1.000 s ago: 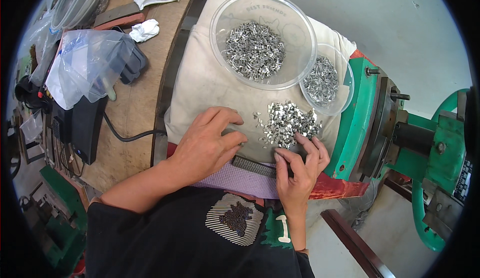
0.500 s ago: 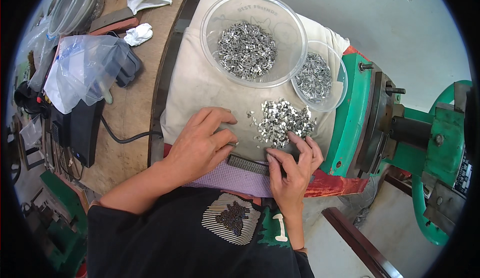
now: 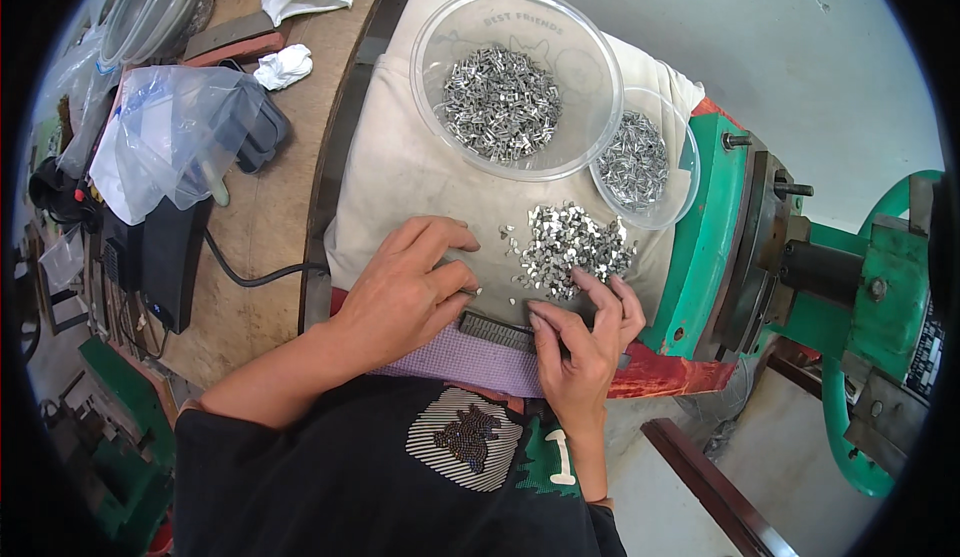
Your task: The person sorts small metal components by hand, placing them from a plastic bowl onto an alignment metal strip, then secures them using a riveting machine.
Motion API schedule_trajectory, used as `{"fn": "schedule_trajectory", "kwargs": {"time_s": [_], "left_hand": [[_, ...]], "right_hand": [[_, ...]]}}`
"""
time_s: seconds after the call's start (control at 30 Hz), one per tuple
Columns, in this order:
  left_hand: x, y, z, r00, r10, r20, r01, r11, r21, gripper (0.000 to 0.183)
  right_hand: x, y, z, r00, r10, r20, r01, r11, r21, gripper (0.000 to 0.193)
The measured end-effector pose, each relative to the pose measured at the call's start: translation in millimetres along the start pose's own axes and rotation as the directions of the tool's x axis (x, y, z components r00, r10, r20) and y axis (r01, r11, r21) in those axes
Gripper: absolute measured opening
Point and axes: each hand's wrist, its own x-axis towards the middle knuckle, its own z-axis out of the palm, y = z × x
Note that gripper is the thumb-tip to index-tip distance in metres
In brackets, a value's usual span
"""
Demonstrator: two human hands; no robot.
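Note:
A loose pile of small flat silver metal pieces (image 3: 572, 247) lies on the beige cloth (image 3: 385, 177) before me. My right hand (image 3: 590, 335) rests at the pile's near edge, fingers apart and fingertips touching the closest pieces; nothing shows in its grasp. Left of the pile, my left hand (image 3: 415, 277) is bent over the cloth, thumb and forefinger closing on a small silver metal piece (image 3: 478, 291) at their tips. Between my hands, at the cloth's near edge, sits a dark grooved metal block (image 3: 495, 331).
A large clear plastic tub (image 3: 590, 147) of metal pieces stands at the back, beside a smaller clear tub (image 3: 684, 182) of similar ones. Green machinery (image 3: 715, 187) borders the right. On the left, a wooden table (image 3: 265, 212) carries plastic bags, white cloths and a black box.
The whole view has shifted slightly. Both hands keep nearly the same pose, and my right fingers have moved only a little at the pile's edge.

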Motion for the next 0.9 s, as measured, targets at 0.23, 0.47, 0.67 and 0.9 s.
{"fn": "schedule_trajectory", "kwargs": {"time_s": [0.23,0.47,0.67,0.9], "left_hand": [[-1.0,-1.6,1.0,1.000,0.002,0.003,-0.002,1.000,-0.014,0.023],[-1.4,-1.8,1.7,1.000,0.001,0.000,-0.001,1.000,-0.010,0.024],[-1.3,-1.5,2.1,1.000,-0.004,-0.004,0.004,1.000,-0.017,0.024],[-1.0,-2.1,1.7,1.000,0.002,-0.006,-0.002,1.000,-0.005,0.021]], "right_hand": [[1.0,-2.7,4.2,0.999,-0.023,0.025,0.023,1.000,0.014,0.022],[1.5,-6.3,11.4,0.996,-0.083,-0.032,0.082,0.996,-0.032,0.018],[8.5,-6.7,13.1,0.991,-0.131,-0.031,0.128,0.989,-0.074,0.014],[6.2,0.8,3.8,0.992,-0.124,0.000,0.124,0.991,-0.057,0.017]]}}
